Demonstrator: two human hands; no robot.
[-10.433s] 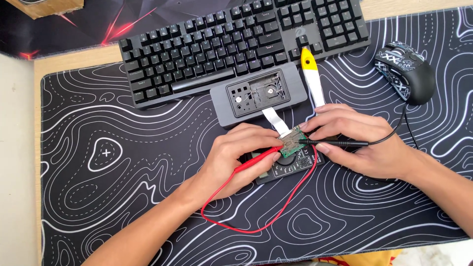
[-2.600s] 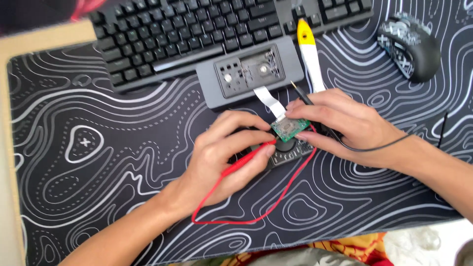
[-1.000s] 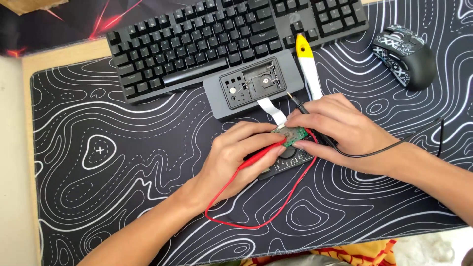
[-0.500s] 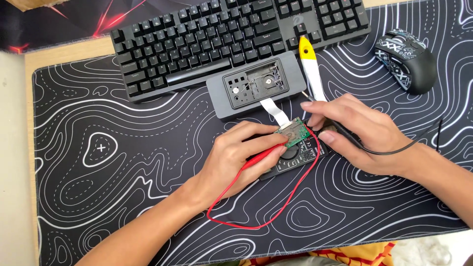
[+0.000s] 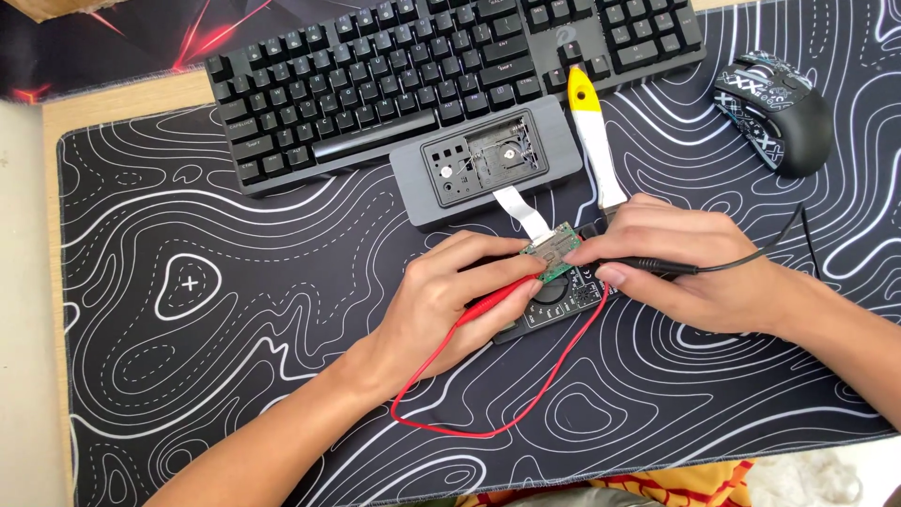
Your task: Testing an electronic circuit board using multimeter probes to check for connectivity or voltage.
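Head view: your left hand pinches the red probe, your right hand pinches the black probe, both tips on the small green circuit board over the dark multimeter. Keep tips steady, not bridging. Grey opened case sits behind; no readable labels.

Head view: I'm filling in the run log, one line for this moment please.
left hand: holds red probe | right hand: holds black probe | both tips at green circuit board
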